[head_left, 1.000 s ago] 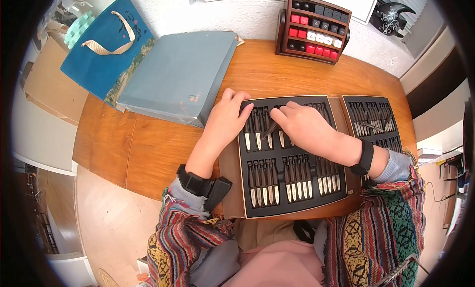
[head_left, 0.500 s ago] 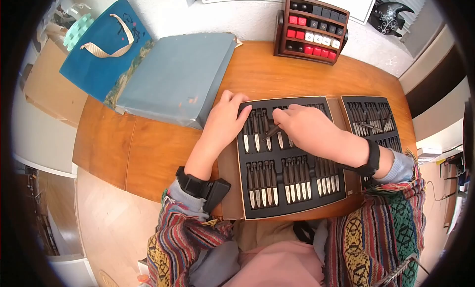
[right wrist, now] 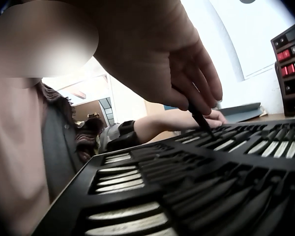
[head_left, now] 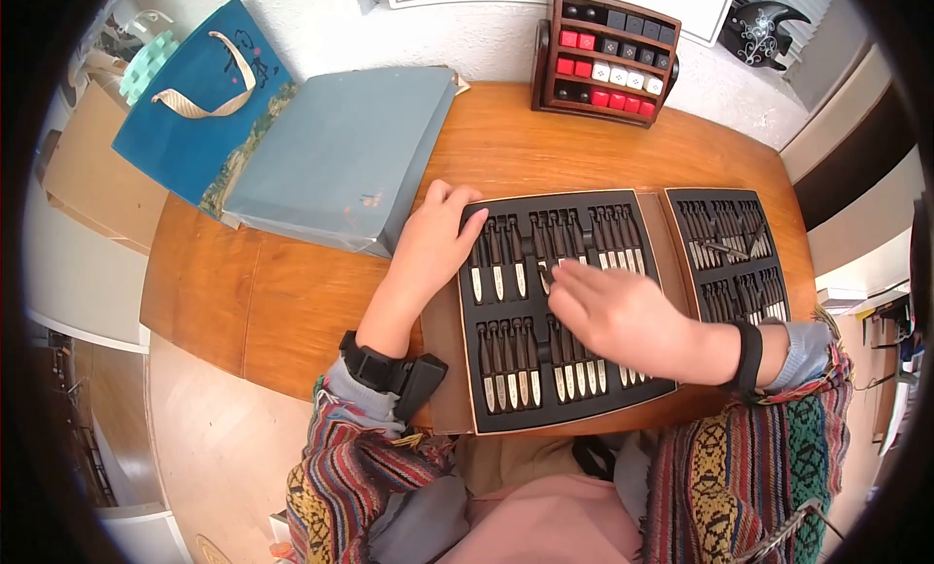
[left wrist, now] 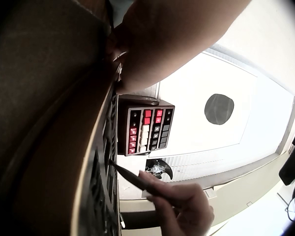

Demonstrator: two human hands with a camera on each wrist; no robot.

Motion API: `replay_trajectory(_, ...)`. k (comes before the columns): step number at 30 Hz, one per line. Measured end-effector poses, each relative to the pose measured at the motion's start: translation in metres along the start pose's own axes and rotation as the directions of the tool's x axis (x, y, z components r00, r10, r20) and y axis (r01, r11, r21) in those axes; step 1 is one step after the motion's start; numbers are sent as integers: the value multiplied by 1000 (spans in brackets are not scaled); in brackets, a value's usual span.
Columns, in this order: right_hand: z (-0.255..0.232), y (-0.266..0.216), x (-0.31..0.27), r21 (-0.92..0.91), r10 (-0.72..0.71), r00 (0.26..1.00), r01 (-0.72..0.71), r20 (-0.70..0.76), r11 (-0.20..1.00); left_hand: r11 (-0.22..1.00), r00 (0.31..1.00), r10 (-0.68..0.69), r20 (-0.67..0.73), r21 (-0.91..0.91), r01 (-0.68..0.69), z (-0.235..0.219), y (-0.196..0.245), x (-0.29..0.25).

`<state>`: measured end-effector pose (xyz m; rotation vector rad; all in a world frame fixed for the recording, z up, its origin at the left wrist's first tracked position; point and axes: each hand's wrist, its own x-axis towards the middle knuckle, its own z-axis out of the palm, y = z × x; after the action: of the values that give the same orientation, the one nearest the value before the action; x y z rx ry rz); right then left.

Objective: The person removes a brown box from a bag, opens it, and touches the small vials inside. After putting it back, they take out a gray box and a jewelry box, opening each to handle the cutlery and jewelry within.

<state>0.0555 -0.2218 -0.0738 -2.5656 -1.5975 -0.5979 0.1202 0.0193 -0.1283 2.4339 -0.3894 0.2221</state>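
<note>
My right hand (head_left: 623, 316) pinches a slim dark pen-like piece (left wrist: 135, 181) between thumb and fingers. The piece tapers to a point, which tilts down close over the black tray (head_left: 569, 408) in the left wrist view. That tray has several groups of similar slim pieces (head_left: 511, 369), dark with silver leaf-shaped ends, lying side by side in slots. At the tray's far left corner rests my left hand (head_left: 433, 238), its thumb along the rim and its fingers by the back edge. My right hand covers part of the middle and right groups in the head view.
A second black tray (head_left: 737, 262) joins on the right, with some pieces lying crosswise over its slots. A grey-blue box (head_left: 336, 155) and a blue gift bag (head_left: 199, 126) stand at the left. At the back is a wooden rack (head_left: 605, 63) of red, white and black cubes.
My right hand has moved toward my body, with the slim piece, uncovering the upper middle group. My left hand has stayed at the tray's corner.
</note>
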Motion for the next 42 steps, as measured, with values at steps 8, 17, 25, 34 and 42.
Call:
replay_trajectory(8, 1, -11, -21, 23, -91, 990, 89, 106, 996, 1000, 1000, 6, -12, 2, -6, 2, -2, -1)
replay_trajectory(17, 1, -6, -24, 101, -92, 986, 78, 142, 992, 1000, 1000, 7, -11, -2, -7, 2, -3, -1)
replay_trajectory(25, -3, -3, -21, 276, -18, 985, -31, 173, 961, 1000, 1000, 7, -11, 6, -7, 2, -2, -1)
replay_trajectory(34, -16, 2, -13, 414, 97, 951, -219, 295, 883, 1000, 1000, -4, 7, 5, 4, 0, -1, -1)
replay_trajectory(42, -20, 24, -6, 594, 273, 941, -339, 202, 730, 1000, 1000, -24, 18, 9, 24, 0, -2, -1)
